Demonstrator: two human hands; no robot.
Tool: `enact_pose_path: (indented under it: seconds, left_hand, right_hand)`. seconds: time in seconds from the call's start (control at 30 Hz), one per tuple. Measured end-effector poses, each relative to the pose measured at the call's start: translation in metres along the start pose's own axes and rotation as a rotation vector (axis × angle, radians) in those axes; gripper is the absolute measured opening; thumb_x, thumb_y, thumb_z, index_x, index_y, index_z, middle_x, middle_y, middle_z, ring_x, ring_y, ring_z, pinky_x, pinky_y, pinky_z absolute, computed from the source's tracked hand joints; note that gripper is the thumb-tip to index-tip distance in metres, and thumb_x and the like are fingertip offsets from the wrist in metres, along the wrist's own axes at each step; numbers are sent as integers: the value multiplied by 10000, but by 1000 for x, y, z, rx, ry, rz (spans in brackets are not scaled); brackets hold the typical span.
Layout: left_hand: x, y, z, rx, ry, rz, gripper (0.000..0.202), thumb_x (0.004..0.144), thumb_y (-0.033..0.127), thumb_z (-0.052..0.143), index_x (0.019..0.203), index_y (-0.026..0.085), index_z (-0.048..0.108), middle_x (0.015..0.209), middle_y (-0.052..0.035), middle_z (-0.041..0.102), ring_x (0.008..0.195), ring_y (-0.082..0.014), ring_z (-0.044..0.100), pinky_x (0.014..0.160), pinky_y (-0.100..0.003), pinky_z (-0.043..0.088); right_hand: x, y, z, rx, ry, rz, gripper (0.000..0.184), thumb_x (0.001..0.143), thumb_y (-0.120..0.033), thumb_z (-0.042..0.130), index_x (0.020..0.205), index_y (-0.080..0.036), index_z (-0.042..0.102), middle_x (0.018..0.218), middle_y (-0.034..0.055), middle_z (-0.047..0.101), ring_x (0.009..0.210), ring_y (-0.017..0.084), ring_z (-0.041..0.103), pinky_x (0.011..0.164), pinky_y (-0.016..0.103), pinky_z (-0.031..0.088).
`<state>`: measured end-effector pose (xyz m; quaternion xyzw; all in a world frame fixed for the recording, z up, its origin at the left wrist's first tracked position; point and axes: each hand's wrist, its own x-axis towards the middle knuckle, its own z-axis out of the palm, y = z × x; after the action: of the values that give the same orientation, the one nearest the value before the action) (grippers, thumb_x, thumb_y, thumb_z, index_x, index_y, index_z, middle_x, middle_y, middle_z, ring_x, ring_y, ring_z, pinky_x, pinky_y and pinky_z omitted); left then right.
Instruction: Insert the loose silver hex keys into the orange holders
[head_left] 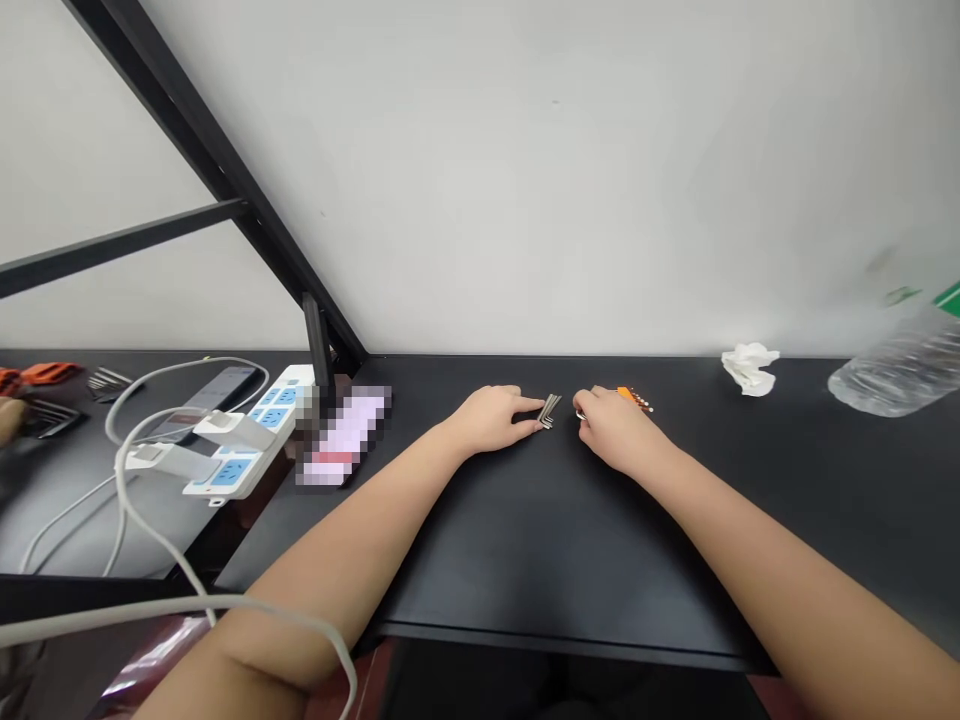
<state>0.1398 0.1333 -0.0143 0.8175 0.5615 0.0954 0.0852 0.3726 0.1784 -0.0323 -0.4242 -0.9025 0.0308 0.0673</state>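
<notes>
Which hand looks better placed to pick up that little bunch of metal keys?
Probably the left hand: its fingertips touch the metal keys. The right hand lies a gap away, beside the orange holder.

Soft even light casts faint shadows, edges bow, and the bottle (900,365) seems blurred

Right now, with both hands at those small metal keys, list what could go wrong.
The loose metal keys lie bunched against the left hand; a nudge could scatter them. The white cable crosses that arm near the elbow, so a pull may drag the power strip. The plastic bottle lies on its side and might roll.
</notes>
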Motion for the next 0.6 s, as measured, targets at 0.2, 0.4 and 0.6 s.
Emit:
enact_pose_path:
  seconds: [0.2, 0.4, 0.6]
  left_hand:
    - [0, 17, 7, 70, 43, -87, 346, 973, 361, 509, 1258, 386, 704, 838, -31, 611, 766, -187, 626, 694, -285, 453]
    - [9, 35, 20, 40, 138, -220, 390, 988, 547, 467, 1109, 330, 768, 901, -46, 636, 753, -191, 626, 676, -296, 460]
    - [20, 38, 24, 86, 165, -258, 289, 940, 475, 569, 949, 300, 799, 895, -45, 648, 774, -197, 636, 647, -298, 442]
  right_hand:
    - [9, 11, 2, 118, 81, 86, 205, 946, -191, 552, 1119, -184, 662, 1044, 79, 686, 894, 190, 638, 760, 278, 417]
    - [16, 28, 5, 223, 153, 93, 263, 997, -219, 508, 1167, -186, 707, 1076, 75, 715, 970, 191, 654, 887, 292, 464]
    - [14, 43, 10, 53, 208, -2, 395, 987, -163, 470, 1316, -188, 685, 1380, 121, 609, 1198, 278, 550, 983, 386, 452]
